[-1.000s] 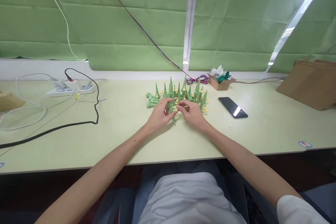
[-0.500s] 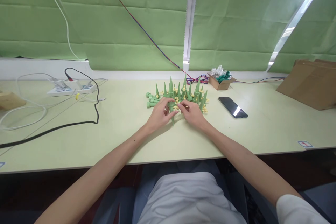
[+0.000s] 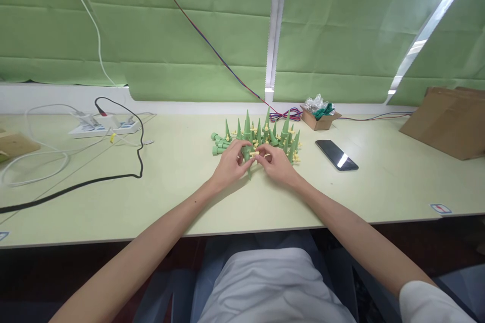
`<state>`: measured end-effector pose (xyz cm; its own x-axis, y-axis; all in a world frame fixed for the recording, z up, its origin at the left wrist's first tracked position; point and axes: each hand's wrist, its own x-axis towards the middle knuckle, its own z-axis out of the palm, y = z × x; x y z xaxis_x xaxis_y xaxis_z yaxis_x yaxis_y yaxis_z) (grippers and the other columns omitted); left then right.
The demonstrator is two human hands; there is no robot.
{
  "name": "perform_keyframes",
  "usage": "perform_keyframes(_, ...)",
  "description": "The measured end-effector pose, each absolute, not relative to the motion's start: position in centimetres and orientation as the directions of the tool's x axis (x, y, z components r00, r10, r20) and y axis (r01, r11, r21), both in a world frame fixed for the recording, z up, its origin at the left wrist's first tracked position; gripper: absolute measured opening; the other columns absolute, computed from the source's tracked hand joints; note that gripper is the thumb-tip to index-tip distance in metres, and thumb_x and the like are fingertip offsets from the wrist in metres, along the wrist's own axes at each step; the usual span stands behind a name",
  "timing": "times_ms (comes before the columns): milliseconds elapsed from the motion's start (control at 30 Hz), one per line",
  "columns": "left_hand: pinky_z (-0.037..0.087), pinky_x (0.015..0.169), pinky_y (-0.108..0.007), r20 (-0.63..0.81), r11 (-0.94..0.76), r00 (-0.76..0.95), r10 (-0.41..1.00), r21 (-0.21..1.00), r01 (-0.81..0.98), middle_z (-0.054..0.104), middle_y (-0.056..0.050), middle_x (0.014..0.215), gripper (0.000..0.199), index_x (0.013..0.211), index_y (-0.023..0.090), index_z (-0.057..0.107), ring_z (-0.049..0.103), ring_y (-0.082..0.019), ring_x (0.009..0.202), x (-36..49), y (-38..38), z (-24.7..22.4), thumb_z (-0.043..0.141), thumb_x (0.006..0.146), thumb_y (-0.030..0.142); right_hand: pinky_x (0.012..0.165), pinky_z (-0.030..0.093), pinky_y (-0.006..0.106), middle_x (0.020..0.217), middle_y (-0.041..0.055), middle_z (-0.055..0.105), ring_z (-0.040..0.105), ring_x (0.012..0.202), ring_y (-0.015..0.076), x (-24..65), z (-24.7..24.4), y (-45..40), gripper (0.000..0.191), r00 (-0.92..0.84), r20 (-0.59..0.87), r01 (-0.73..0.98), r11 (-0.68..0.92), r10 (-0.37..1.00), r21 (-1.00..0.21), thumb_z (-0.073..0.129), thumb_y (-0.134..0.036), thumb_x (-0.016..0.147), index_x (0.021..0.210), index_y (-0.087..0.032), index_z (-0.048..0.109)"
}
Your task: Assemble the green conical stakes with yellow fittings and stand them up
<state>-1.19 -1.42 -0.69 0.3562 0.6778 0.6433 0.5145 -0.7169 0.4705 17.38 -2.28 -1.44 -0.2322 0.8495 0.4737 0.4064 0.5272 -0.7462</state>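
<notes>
My left hand is closed round a green cone-shaped piece, whose pointed end sticks down toward the table's front. Between thumb and fingers, my right hand pinches a small yellow piece against the side of that green piece. Just behind both hands stands a cluster of upright green cones with small yellow parts on them. Several green pieces lie on their sides left of the cluster.
A black phone lies on the table to the right. Behind it sits a small open box with plastic wrap. Brown cardboard is at far right. A power strip and loose cables lie on the left.
The fingers of my right hand have shifted slightly at the green piece, and the yellow piece now shows more clearly between the hands. My left hand keeps its hold.
</notes>
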Motion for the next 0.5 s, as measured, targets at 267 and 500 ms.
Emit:
perform_keyframes(267, 0.047, 0.054, -0.024, 0.636, -0.729, 0.379, 0.671, 0.477, 0.491, 0.06, -0.006, 0.105, 0.03, 0.114, 0.02, 0.057, 0.049, -0.01, 0.064, -1.19, -1.65, -0.6, 0.064, 0.086, 0.028, 0.06, 0.036, 0.027, 0.065, -0.0006, 0.056, 0.047, 0.058, 0.0132, 17.37, -1.12, -2.47, 0.029, -0.263, 0.498, 0.475, 0.56, 0.827, -0.679, 0.048, -0.037, 0.097, 0.077, -0.018, 0.059)
perform_keyframes(500, 0.046, 0.055, -0.025, 0.631, -0.735, 0.395, 0.668, 0.472, 0.488, 0.06, -0.006, 0.105, 0.029, 0.113, 0.021, 0.057, 0.048, -0.01, 0.063, -1.11, -1.82, -0.4, 0.063, 0.085, 0.026, 0.064, 0.037, 0.028, 0.054, -0.0005, 0.053, 0.049, 0.057, 0.014, 17.32, -0.88, -2.57, 0.053, -0.268, 0.472, 0.493, 0.541, 0.84, -0.682, 0.035, -0.049, 0.102, 0.061, -0.02, 0.05)
